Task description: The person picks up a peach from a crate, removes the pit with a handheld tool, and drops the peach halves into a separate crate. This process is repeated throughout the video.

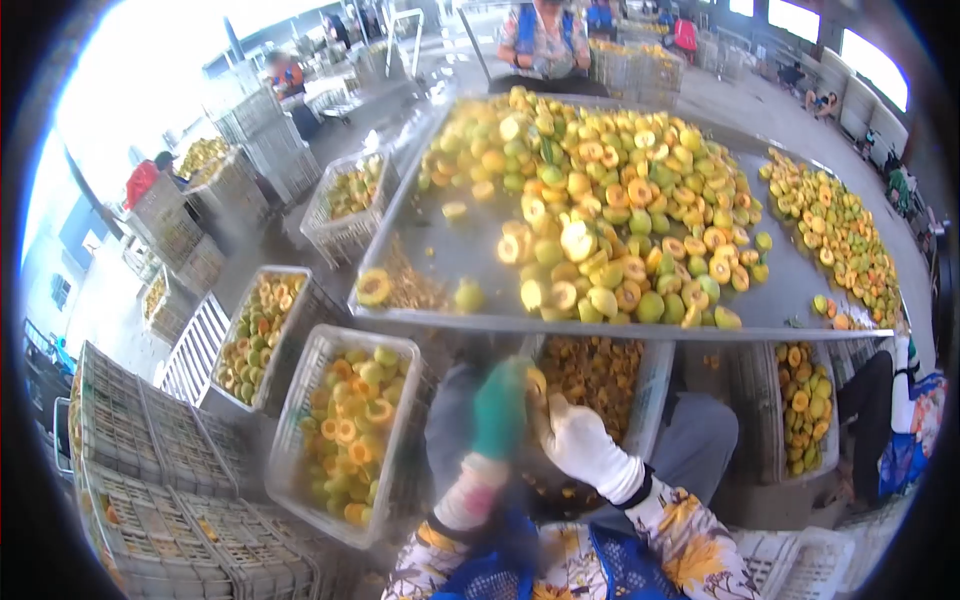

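My left hand [500, 410], in a green glove, is closed round a cut apricot [537, 383]; its outline is smeared by motion. Right against it, my right hand [590, 445] in a white glove is closed, with thumb and fingers pinched together by the fruit. What it holds, if anything, is hidden. Both hands are over a crate of brown pits and scraps [592, 385] between my knees. Beyond the hands, a metal table [455, 240] bears a large heap of whole and halved yellow-green apricots [640, 215].
To my left stand a crate of apricot halves [345, 435] and another full crate [262, 340]. Stacked plastic crates [150, 490] rise at the far left. A further fruit crate [803, 410] is at my right, beside a co-worker's sleeve [925, 410]. Another person [545, 45] sits across the table.
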### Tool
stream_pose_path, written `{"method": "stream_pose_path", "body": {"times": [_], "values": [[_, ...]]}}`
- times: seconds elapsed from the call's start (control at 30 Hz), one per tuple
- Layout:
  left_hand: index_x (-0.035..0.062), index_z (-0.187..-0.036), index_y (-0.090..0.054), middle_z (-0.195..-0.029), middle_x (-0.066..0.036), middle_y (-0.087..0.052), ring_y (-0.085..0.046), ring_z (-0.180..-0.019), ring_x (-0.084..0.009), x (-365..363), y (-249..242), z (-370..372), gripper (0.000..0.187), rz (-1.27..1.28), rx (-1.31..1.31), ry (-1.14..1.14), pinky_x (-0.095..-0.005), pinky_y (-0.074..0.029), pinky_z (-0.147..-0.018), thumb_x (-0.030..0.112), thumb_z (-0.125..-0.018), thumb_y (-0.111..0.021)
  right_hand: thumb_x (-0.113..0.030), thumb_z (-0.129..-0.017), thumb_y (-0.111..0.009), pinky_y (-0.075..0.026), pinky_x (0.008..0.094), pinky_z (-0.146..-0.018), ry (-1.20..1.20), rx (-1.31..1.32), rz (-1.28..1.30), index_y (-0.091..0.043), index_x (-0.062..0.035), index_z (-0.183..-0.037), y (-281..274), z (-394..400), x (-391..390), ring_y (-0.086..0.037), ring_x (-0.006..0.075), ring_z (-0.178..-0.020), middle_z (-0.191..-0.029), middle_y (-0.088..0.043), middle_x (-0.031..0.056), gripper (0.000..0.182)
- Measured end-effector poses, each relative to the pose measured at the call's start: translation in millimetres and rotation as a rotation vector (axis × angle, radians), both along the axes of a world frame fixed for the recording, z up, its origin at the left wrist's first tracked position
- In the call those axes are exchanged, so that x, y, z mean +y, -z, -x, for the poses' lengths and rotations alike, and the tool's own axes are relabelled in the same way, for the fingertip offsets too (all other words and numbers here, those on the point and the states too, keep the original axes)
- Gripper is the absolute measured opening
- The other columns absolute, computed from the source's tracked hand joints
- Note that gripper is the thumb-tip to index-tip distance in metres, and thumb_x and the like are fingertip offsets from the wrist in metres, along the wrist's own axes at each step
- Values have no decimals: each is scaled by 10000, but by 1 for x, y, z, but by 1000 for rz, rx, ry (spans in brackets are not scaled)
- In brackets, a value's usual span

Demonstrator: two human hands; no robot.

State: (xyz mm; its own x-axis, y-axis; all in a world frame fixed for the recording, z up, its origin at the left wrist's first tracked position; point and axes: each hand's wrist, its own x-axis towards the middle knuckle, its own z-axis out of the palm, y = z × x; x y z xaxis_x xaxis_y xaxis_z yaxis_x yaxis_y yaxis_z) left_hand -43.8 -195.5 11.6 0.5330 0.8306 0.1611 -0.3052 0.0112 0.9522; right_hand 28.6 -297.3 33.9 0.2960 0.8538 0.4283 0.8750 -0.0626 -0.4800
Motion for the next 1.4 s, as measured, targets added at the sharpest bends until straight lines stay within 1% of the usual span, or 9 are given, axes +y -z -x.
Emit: {"method": "stream_pose_path", "body": {"times": [0.17, 0.27, 0.37, 0.47, 0.63, 0.83, 0.93, 1.17, 1.4], "values": [[77, -961, -597, -811, -112, -622, -620, -727, -328, 18, 19, 10, 170, -549, 676, 0, -419, -502, -629, 106, -799, -556, -147, -913, -509, -455, 488, -522, -103, 308, 236, -531, 51, -933, 34, -12, -1, -598, 445, -649, -682, -576, 287, 200], [85, -1009, -655, -829, -126, -660, -633, -734, -250, 27, 27, 14, 259, -602, 797, 114, -352, -498, -692, 287, -944, -506, -204, -956, -493, -467, 455, -571, -112, 477, 149, -546, 55, -949, 54, -10, -2, -628, 382, -670, -730, -584, 271, 264], [64, -1141, -604, -986, -64, -642, -607, -847, -161, 13, -4, 13, 267, 136, 195, 99, -307, -502, -746, 216, -938, -519, -320, -1004, -432, -461, 379, -499, -118, 684, 47, -543, 21, -952, 36, -8, 2, -563, 204, -558, -644, -539, 125, 362], [28, -1196, -553, -1106, -36, -579, -552, -939, -118, -1, 16, 11, 301, -52, -125, -8, -277, -491, -790, 160, -925, -542, -383, -1011, -390, -427, 291, -405, -162, 1183, 309, -539, -18, -971, -12, -1, 2, -521, 137, -493, -630, -528, 51, 396], [4, -995, -664, -818, -12, -643, -580, -715, -102, 14, 16, 6, 215, 220, 148, 168, -240, -472, -659, 185, -885, -622, -634, -914, -408, -372, 228, -342, -142, 1322, 588, -533, -60, -953, -35, -13, -16, -476, 88, -430, -615, -495, -7, 589], [-16, -941, -651, -802, -57, -648, -587, -702, -118, 13, 13, -2, 192, -96, 364, 195, -241, -470, -634, 161, -880, -611, -553, -939, -451, -299, 213, -331, -42, 1583, 425, -507, -69, -907, -13, -1, -18, -381, 60, -405, -567, -408, -52, 488], [-2, -947, -660, -795, -42, -643, -580, -709, -109, 27, 8, 11, 195, 241, 107, 494, -230, -462, -626, 174, -867, -633, -513, -954, -463, -221, 208, -334, -237, 1783, 517, -461, -108, -853, -17, -6, -20, -298, 36, -411, -561, -341, -66, 418], [-37, -903, -644, -797, -88, -651, -585, -689, -152, 1, 14, -3, 260, -156, 189, 19, -259, -469, -635, 213, -880, -578, -517, -948, -474, -198, 202, -329, -390, 2096, 510, -477, -100, -878, 10, -13, -13, -244, 23, -371, -535, -294, -78, 423], [-18, -906, -648, -790, -80, -627, -583, -708, -171, 9, 15, 6, 397, 17, 71, 88, -278, -472, -662, 354, -902, -509, -506, -973, -415, -208, 205, -317, -478, 2370, 479, -493, -91, -922, 38, -5, -2, -245, 37, -354, -526, -301, -70, 425]]}}
